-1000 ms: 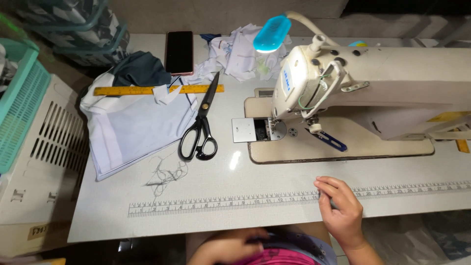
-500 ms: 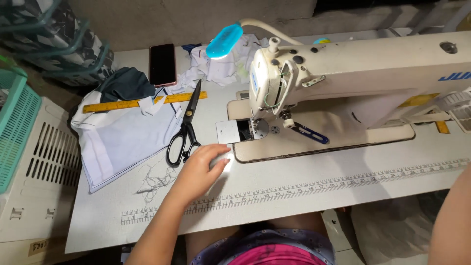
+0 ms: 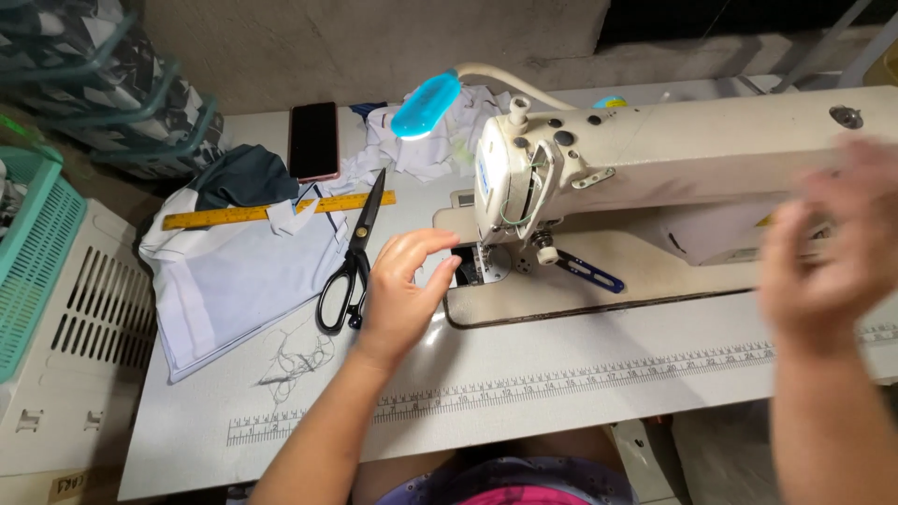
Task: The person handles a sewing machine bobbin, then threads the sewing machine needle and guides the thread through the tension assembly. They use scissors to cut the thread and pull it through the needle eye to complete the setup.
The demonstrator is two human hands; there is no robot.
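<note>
My left hand (image 3: 402,295) hovers over the white table with fingers spread and curled, empty, just left of the needle plate (image 3: 475,266) of the cream sewing machine (image 3: 673,159). Black scissors (image 3: 351,262) lie right beside it on the left. My right hand (image 3: 832,257) is raised and blurred in front of the machine's right end, fingers apart, holding nothing.
Pale blue folded fabric (image 3: 238,281) and a yellow ruler (image 3: 271,210) lie at the left, with a dark phone (image 3: 313,140) and white cloth scraps (image 3: 421,145) behind. A blue lamp head (image 3: 426,103) hangs over the table. Loose threads (image 3: 295,360) lie near a printed tape measure (image 3: 561,383). A teal basket (image 3: 33,252) stands far left.
My left hand has moved from the table's front up toward the needle plate and lifted off the surface. My right hand has risen from the table edge into the air at the right.
</note>
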